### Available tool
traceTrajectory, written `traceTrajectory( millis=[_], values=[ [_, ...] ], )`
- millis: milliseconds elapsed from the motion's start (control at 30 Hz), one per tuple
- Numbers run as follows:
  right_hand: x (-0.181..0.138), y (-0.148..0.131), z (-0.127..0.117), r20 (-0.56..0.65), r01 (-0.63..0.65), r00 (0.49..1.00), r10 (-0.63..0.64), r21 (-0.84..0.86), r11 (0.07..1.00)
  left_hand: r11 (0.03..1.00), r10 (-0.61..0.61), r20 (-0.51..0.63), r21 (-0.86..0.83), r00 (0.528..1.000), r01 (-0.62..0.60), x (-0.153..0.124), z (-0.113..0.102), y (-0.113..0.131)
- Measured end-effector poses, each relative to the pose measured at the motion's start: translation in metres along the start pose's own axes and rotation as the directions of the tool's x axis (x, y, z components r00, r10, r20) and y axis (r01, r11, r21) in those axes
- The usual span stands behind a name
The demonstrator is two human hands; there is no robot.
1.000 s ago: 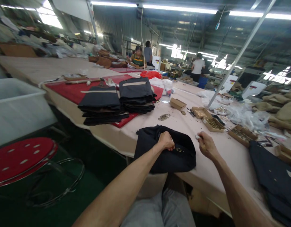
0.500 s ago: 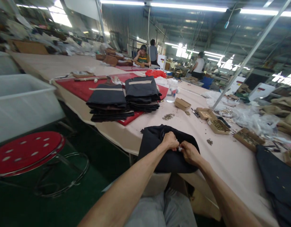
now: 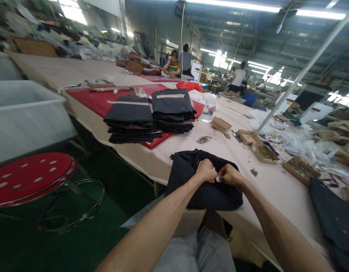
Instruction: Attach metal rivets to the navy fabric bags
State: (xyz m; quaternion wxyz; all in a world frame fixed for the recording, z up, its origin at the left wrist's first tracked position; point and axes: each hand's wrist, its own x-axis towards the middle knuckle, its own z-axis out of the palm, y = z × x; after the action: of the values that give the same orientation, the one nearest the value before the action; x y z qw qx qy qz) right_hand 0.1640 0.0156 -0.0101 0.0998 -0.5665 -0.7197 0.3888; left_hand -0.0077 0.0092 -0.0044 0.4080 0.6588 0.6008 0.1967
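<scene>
A black fabric piece, like an unfinished bag (image 3: 202,198), lies at the near table edge in front of my lap. My left hand (image 3: 206,170) is closed above its opening, fingers curled inward. Close beside it, my right hand (image 3: 230,175) is closed in a pinch over the same opening. Small white bits show at the fingertips of both hands; whether these are finger wraps or something held, I cannot tell. The bag's inside is mostly hidden behind my hands.
Two stacks of dark fabric pieces (image 3: 130,113) lie on a red mat (image 3: 86,100). Metal rings (image 3: 204,139), a plastic bottle (image 3: 208,107) and small cardboard boxes (image 3: 265,152) of hardware are on the table. A red stool (image 3: 32,175) stands left. Co-workers (image 3: 172,64) are farther back.
My right hand has shifted slightly and its wrist has turned outward. The bag's right side bulges a little farther right. The view has tilted slightly.
</scene>
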Motion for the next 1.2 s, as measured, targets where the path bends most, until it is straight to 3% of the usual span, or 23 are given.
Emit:
traceTrajectory(
  millis=[133,300,433,767,900,1000,1100,1200],
  values=[
    [0.011,0.002,-0.001,0.051,-0.093,0.995,0.091,0.035,0.995,0.998,0.055,-0.059,0.008,0.997,-0.054,0.001,-0.001,-0.008],
    [0.027,0.002,-0.009,0.072,-0.228,0.968,0.238,-0.125,0.965,0.989,0.148,-0.215,0.025,0.965,-0.146,0.004,0.004,-0.016],
    [0.039,0.004,-0.019,0.12,-0.239,0.957,0.262,-0.183,0.954,0.976,0.214,-0.295,0.019,0.931,-0.219,0.008,0.01,-0.019],
    [0.046,0.002,-0.023,0.123,-0.271,0.947,0.297,-0.193,0.943,0.949,0.259,-0.348,-0.082,0.901,-0.305,0.011,0.014,-0.02],
    [0.024,0.013,-0.015,0.016,-0.191,0.981,0.193,-0.074,0.979,0.935,0.264,-0.421,-0.109,0.868,-0.337,0.003,0.015,-0.019],
    [-0.009,0.027,0.001,-0.162,-0.025,0.986,0.034,0.057,0.998,0.933,0.219,-0.456,-0.161,0.863,-0.322,-0.004,0.012,-0.019],
    [-0.044,0.037,0.022,-0.377,0.168,0.921,-0.1,0.152,0.974,0.939,0.175,-0.468,-0.186,0.866,-0.29,-0.013,0.009,-0.015],
    [-0.067,0.042,0.039,-0.536,0.267,0.831,-0.152,0.143,0.953,0.96,0.195,-0.478,-0.085,0.856,-0.266,-0.031,0.007,-0.007]
  ],
)
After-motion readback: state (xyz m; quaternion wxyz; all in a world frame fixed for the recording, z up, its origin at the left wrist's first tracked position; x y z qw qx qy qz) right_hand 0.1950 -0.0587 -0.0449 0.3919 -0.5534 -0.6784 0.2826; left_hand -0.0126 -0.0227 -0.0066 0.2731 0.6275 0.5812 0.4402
